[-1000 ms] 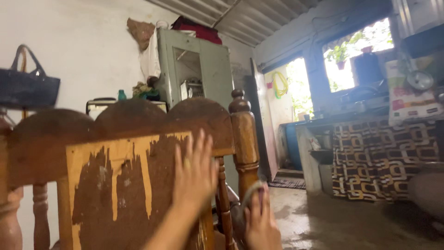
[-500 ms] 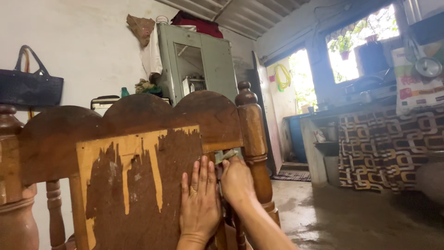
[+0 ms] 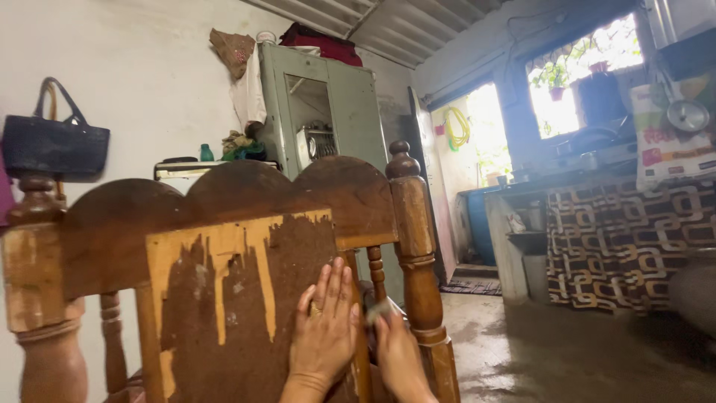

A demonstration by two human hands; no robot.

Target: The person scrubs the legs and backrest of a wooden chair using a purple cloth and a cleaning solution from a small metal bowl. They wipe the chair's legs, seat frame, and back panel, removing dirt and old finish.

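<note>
While the left hand [image 3: 326, 328] lies flat, released, on the stiff, heavy chair back [image 3: 224, 246], the right hand [image 3: 395, 358] clenches a soft cloth [image 3: 379, 312] beside its right-edge post [image 3: 414, 246], the sturdiest hold.

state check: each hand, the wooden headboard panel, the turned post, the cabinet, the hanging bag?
left hand: flat, open, pressed on the panel.
right hand: closed on a small cloth-like pad, blurred.
headboard panel: upright, veneer peeled in patches.
turned post: upright.
green cabinet: glass door shut.
dark bag: hanging on wall.
</note>
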